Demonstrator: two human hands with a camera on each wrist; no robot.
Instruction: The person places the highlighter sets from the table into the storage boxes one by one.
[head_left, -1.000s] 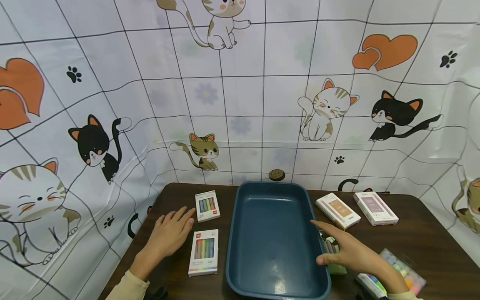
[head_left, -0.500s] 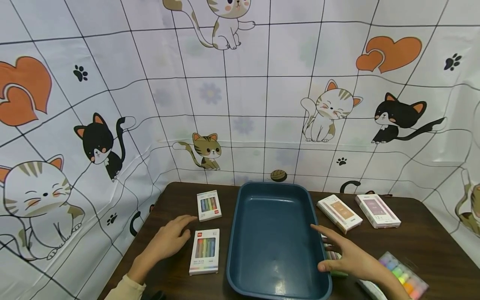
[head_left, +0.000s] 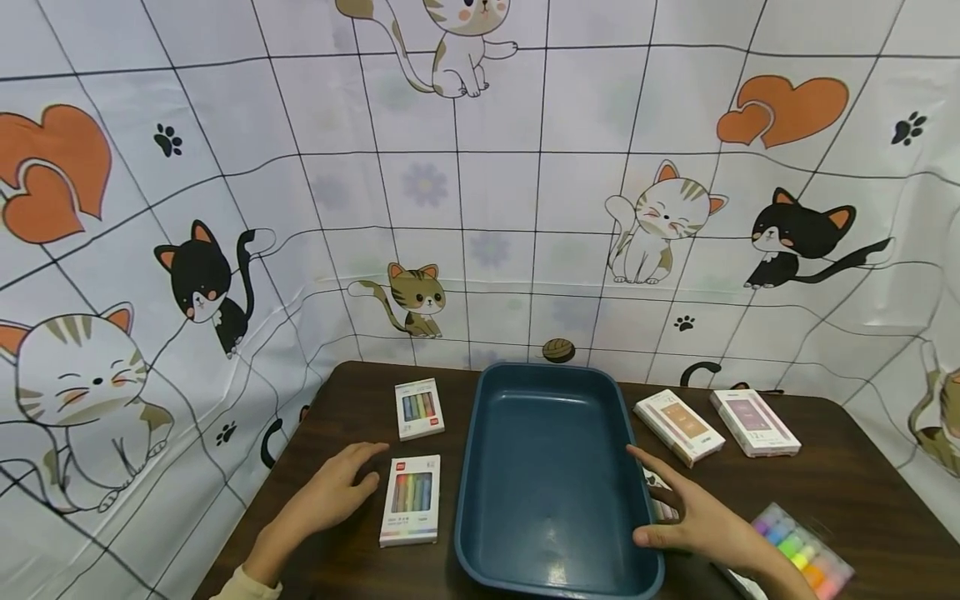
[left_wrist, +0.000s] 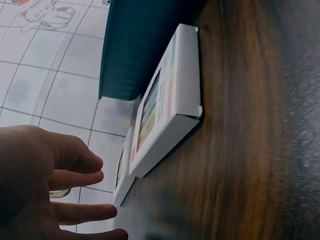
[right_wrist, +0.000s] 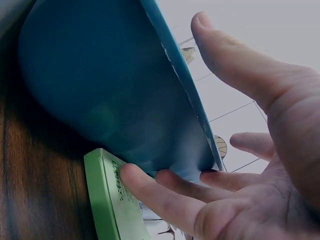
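A dark blue tray (head_left: 555, 483) stands in the middle of the brown table. My right hand (head_left: 697, 512) is at its right side, thumb and forefinger spread over the rim. In the right wrist view the other fingers (right_wrist: 165, 197) lie along the outer wall, by a green box (right_wrist: 107, 195), and nothing is gripped. My left hand (head_left: 326, 492) hovers loosely over the table, left of a white box of coloured sticks (head_left: 410, 500). A smaller white box (head_left: 419, 408) lies behind that one. The left wrist view shows a gap between the left fingers and the boxes (left_wrist: 165, 95).
Two white boxes, one with a tan window (head_left: 681, 425) and one with a mauve window (head_left: 754, 421), lie at the back right. A clear case of several bright colours (head_left: 802, 550) is at the front right. A cat-print sheet (head_left: 487, 192) hangs behind the table.
My left hand has drawn back towards me from beside the smaller box, its fingers now less spread. The right hand stays at the tray's right rim. The view has shifted slightly.
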